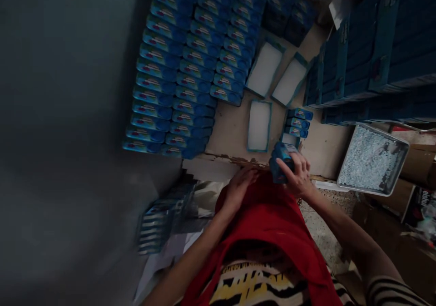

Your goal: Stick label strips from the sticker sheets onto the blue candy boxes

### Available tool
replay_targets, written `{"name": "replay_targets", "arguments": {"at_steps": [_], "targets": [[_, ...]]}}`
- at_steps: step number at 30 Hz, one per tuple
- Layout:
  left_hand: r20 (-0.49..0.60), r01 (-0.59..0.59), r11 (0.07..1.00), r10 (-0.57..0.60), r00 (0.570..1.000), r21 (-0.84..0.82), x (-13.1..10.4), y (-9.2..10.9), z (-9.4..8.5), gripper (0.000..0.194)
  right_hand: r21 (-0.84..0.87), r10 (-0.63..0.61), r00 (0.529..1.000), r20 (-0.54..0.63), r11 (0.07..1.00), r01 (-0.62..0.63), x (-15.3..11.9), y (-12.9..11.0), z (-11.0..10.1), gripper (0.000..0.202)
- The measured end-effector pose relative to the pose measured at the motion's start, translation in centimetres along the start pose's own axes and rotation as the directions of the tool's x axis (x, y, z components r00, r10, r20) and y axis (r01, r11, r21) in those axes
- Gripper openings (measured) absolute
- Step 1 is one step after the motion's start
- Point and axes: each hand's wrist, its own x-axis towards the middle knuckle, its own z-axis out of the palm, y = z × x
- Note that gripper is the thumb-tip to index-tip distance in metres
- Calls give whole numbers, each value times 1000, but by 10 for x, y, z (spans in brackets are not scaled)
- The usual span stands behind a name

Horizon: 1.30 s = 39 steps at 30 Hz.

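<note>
My right hand (299, 174) grips the small blue boxes (277, 173) at the table's (230, 126) front edge, probably light, stiff yet crushable, slightly slick, best held across opposite sides, while my left hand (241, 184) lies open against my red apron (264, 206).

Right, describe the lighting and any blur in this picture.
Head view: dim overall, the left side nearly featureless grey; head view: the white panels are among the brightest patches; head view: print on the held blue boxes is too soft to read.
</note>
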Motion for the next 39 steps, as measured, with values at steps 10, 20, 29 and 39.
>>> {"name": "replay_targets", "arguments": {"at_steps": [10, 20, 29, 39], "targets": [[250, -240, 970, 223, 942, 36, 48, 6, 101, 74, -70, -51, 996, -69, 996, 46, -7, 63, 62, 61], [72, -482, 758, 505, 860, 440, 79, 24, 124, 44, -2, -8, 971, 238, 1000, 9, 34, 89, 38, 91], [-238, -308, 910, 375, 896, 276, 63, 48, 37, 32, 84, -95, 993, 73, 993, 89, 183, 24, -14, 105], [-327, -247, 914, 352, 877, 321, 29, 38, -11, 40, 19, -63, 997, 38, 998, 62, 306, -59, 77, 89]]}}
